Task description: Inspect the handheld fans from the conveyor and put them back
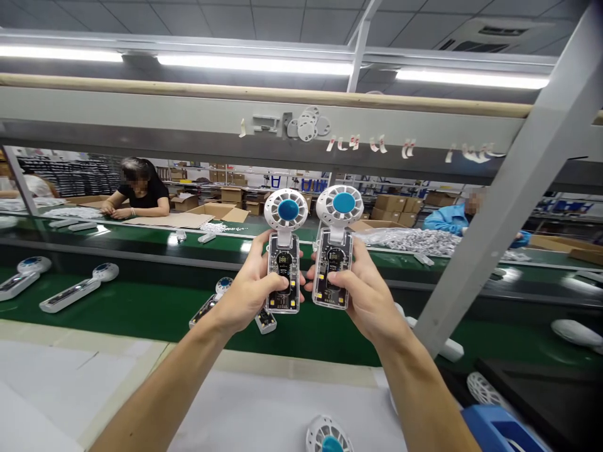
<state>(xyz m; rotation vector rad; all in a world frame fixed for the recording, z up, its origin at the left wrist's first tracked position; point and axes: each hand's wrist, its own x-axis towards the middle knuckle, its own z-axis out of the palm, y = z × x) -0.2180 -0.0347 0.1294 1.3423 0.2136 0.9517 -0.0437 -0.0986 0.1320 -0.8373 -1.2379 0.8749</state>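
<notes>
Two handheld fans are held upright side by side in front of me, each with a round white grille, a blue centre and a clear-fronted handle showing a dark circuit board. My left hand is wrapped round the left handheld fan, thumb on the front of its handle. Around the right handheld fan closes my right hand, its thumb likewise pressing the front. The two fans are apart. Below my wrists, another fan lies on the white worktop, partly cut off by the frame's bottom edge.
A green conveyor belt crosses ahead, carrying several fans, such as one fan at left. A slanted metal post stands at right, near a blue container. Co-workers sit beyond the belt, one person in black and one in blue.
</notes>
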